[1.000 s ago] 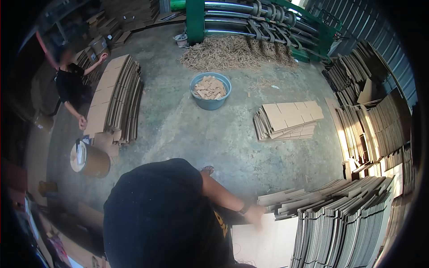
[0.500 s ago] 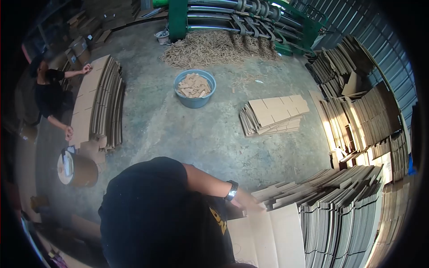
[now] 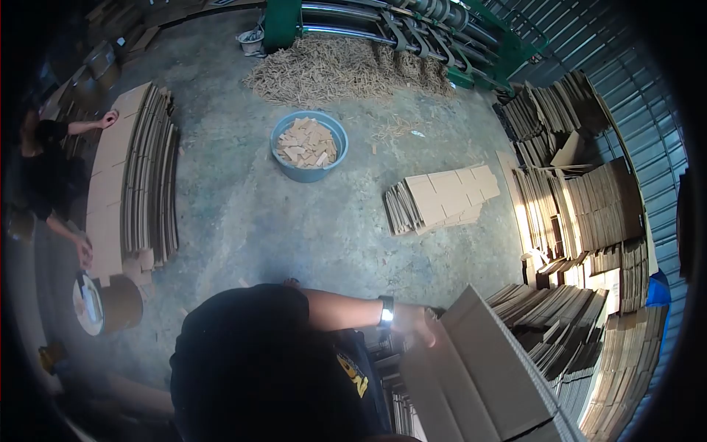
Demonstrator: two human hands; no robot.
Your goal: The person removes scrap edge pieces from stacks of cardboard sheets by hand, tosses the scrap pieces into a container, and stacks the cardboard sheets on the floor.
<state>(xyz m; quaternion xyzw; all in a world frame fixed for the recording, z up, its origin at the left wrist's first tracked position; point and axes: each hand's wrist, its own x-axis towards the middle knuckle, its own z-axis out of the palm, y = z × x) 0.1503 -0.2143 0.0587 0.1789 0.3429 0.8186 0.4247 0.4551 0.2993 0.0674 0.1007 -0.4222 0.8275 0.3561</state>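
Observation:
My left hand, with a watch on its wrist, reaches out to the right at the lower middle of the head view. Its fingers are closed at the upper left edge of a large creased cardboard sheet. The sheet stands tilted, and its corrugated edge shows along the right. Behind and under it are stacked cardboard sheets. My black-clad shoulder and body fill the bottom middle. My right hand is out of sight.
A blue tub of cardboard scraps stands on the concrete floor, near a slotted cardboard pile. At left, a co-worker has both hands at a long cardboard stack. A green machine stands behind shredded scraps.
The cardboard sheet has risen from lying nearly flat on the stack to a steep tilt, with my left hand at its edge. The camera view has shifted slightly.

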